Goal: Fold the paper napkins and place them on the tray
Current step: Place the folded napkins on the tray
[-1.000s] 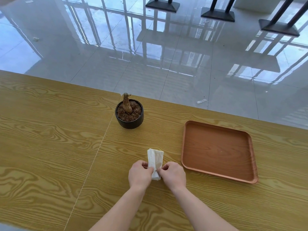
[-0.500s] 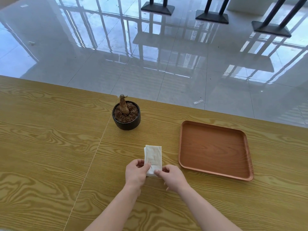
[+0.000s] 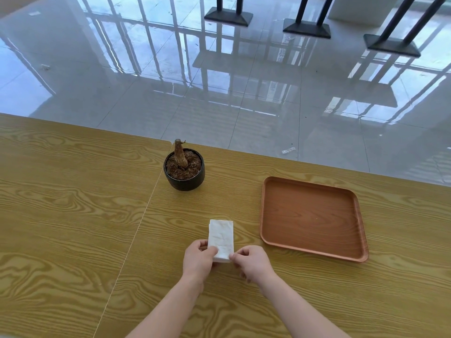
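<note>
A white paper napkin (image 3: 221, 236), folded into a narrow rectangle, lies on the wooden table (image 3: 73, 215) in front of me. My left hand (image 3: 199, 261) pinches its near left corner with thumb on top. My right hand (image 3: 252, 263) pinches the near right corner with curled fingers. The brown tray (image 3: 311, 217) sits to the right of the napkin with nothing on it, a short gap between them.
A small black pot (image 3: 184, 172) with soil and a dry stump stands behind the napkin near the table's far edge. A seam runs down the table left of my hands. Beyond the table lies a glossy tiled floor with black table bases (image 3: 307, 28).
The napkin has flattened onto the table and lies straighter. Both hands keep hold of its near end, shifting only slightly.
</note>
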The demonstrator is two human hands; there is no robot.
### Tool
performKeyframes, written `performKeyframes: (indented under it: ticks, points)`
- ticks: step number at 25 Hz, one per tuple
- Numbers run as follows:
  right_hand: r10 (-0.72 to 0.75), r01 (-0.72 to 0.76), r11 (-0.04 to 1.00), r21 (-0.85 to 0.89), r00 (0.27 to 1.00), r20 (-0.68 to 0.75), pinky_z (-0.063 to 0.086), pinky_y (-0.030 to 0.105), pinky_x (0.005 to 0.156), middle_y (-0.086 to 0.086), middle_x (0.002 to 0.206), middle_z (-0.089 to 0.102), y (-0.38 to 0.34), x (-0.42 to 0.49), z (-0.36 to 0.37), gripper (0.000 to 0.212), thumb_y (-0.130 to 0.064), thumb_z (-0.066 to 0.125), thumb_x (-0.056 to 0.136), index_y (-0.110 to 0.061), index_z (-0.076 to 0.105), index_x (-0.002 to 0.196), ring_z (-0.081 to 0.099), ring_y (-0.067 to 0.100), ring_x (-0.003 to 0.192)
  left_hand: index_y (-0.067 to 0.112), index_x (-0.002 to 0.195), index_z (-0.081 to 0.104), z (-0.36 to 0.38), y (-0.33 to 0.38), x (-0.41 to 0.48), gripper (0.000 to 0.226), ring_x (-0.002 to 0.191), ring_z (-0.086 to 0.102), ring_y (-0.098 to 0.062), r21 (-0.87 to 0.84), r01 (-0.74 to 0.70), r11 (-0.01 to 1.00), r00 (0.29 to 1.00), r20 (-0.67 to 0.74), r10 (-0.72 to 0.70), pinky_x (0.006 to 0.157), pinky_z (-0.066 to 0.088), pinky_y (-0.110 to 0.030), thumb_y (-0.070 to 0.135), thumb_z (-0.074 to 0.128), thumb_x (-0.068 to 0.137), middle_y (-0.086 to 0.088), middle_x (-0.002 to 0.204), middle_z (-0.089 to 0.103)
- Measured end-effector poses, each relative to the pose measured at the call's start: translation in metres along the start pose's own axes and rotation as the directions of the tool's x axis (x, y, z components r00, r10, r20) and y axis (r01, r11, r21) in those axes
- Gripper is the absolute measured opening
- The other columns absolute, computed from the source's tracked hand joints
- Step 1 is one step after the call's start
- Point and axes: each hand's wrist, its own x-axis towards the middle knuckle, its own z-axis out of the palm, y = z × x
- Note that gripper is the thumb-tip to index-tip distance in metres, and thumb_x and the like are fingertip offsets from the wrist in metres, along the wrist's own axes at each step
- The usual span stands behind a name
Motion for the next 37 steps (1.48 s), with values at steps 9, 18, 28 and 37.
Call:
performKeyframes:
  ticks: [9, 18, 28, 37]
  points:
    - [0.011, -0.01, 0.999, -0.031, 0.999, 0.043, 0.044, 0.026, 0.043, 0.0, 0.07, 0.07, -0.001, -0.002, 0.0, 0.019, -0.032, 0.07, 0.085, -0.013, 0.067, 0.088, 0.055, 0.012, 0.049, 0.015, 0.097, 0.068, -0.005, -0.005, -0.001, 0.02, 0.08, 0.073, -0.019, 0.002, -0.013, 1.0, 1.0, 0.005, 0.013, 0.066, 0.062, -0.035, 0.002, 0.062, 0.082, -0.005, 0.09, 0.075]
    - [-0.034, 0.034, 0.968, 0.249, 0.999, -0.002, 0.048, 0.028, 0.049, 0.006, 0.084, 0.074, -0.019, 0.005, -0.02, 0.015, -0.022, 0.07, 0.091, -0.008, 0.073, 0.095, 0.063, 0.013, 0.058, 0.014, 0.084, 0.074, -0.013, 0.013, -0.001, 0.021, 0.06, 0.069, -0.018, -0.035, -0.016, 0.999, 0.996, 0.089, 0.019, 0.054, 0.057, -0.034, 0.005, 0.056, 0.08, -0.008, 0.076, 0.075]
    - [-0.128, 0.166, 0.969, 0.183, 0.971, -0.203, 0.062, 0.036, 0.058, 0.004, 0.074, 0.073, -0.009, -0.006, -0.037, 0.011, -0.022, 0.073, 0.088, -0.012, 0.071, 0.084, 0.067, 0.014, 0.058, 0.026, 0.107, 0.061, -0.008, 0.013, -0.007, 0.04, 0.073, 0.073, -0.016, 0.054, -0.205, 0.977, 0.978, 0.056, 0.202, 0.063, 0.061, -0.034, 0.003, 0.072, 0.076, -0.004, 0.09, 0.073]
    - [-0.309, 0.188, 0.91, -0.37, 0.902, -0.302, 0.051, 0.027, 0.064, -0.007, 0.071, 0.07, -0.004, -0.029, -0.072, 0.015, -0.039, 0.068, 0.087, -0.024, 0.07, 0.086, 0.065, 0.008, 0.07, 0.028, 0.1, 0.064, 0.022, 0.038, -0.008, 0.026, 0.072, 0.065, -0.005, 0.391, -0.491, 0.778, 0.871, 0.209, 0.445, 0.063, 0.055, -0.024, 0.016, 0.074, 0.08, 0.008, 0.081, 0.068]
